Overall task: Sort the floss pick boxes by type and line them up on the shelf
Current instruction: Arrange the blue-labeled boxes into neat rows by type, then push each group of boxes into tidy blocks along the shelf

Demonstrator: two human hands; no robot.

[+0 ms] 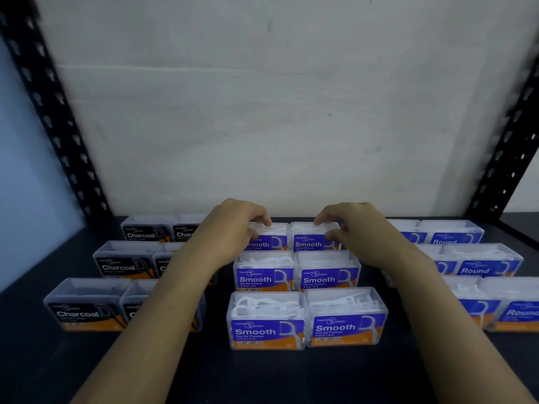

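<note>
Where the dark shelf (pixel 262 380) lay nearest the camera, two bare forearms reached forward over it from the bottom corners. Between them stood the front left Smooth box (pixel 267 322) and the front right Smooth box (pixel 347 319), clear plastic with blue-and-orange labels and white floss picks showing inside, side by side and almost touching. Level with them, a front Charcoal box (pixel 84 304) with a black label stood to the left, its neighbour partly hidden behind the left forearm. A front Round box (pixel 516 304) with a blue label stood at the far right edge.

One row back came the middle left Smooth box (pixel 264 272) and the middle right Smooth box (pixel 328 271), with a middle Charcoal box (pixel 122 259) to the left and a middle Round box (pixel 484 260) to the right.

Farthest back, the left hand (pixel 233 228) pinched the back left Smooth box (pixel 272 239), fingers curled over its top rear edge and thumb against its front. The right hand (pixel 355 228) pinched the back right Smooth box (pixel 312 237) the same way, forefinger over the top and thumb on the label. These two boxes stood upright, just beside each other. A back Charcoal box (pixel 145 228) and a back Round box (pixel 450 231) flanked them, apart from the Smooth group.

Behind everything rose a pale grey wall (pixel 277 97), framed by a black perforated left upright (pixel 55 121) and right upright (pixel 507 141).
</note>
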